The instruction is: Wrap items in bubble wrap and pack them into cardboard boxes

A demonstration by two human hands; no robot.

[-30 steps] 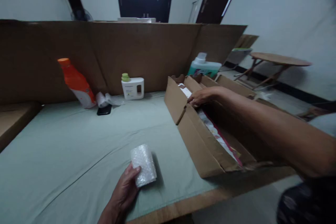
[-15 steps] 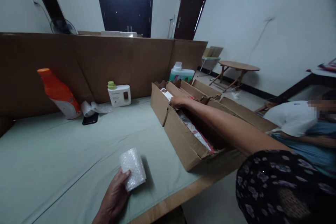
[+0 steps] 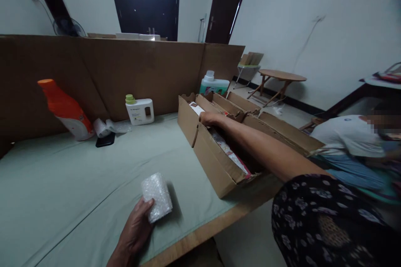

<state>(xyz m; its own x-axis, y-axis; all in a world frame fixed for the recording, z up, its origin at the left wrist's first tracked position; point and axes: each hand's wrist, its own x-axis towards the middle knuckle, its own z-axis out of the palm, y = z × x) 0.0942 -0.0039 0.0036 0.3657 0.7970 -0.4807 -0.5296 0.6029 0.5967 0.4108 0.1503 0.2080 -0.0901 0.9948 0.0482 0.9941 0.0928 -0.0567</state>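
Note:
My left hand (image 3: 136,229) rests near the table's front edge, fingers closed on a small block wrapped in bubble wrap (image 3: 156,196) that stands on the pale green cloth (image 3: 62,183). My right arm stretches out to the far end of a long open cardboard box (image 3: 216,167). My right hand (image 3: 209,118) is at the box's far end, on flat printed packages (image 3: 230,154) lying inside. Its fingers curl down into the box and are partly hidden.
An orange bottle (image 3: 64,108), a black phone (image 3: 105,140), crumpled plastic wrap (image 3: 109,126) and a white jug with a green cap (image 3: 140,110) stand along a cardboard screen (image 3: 125,71). A teal bottle (image 3: 214,84) stands behind the box. Another person (image 3: 354,146) sits at right by a round table (image 3: 278,77).
The view has swung right and up, bringing the seated person and my patterned sleeve into sight. Both hands have stayed where they were on the block and in the box.

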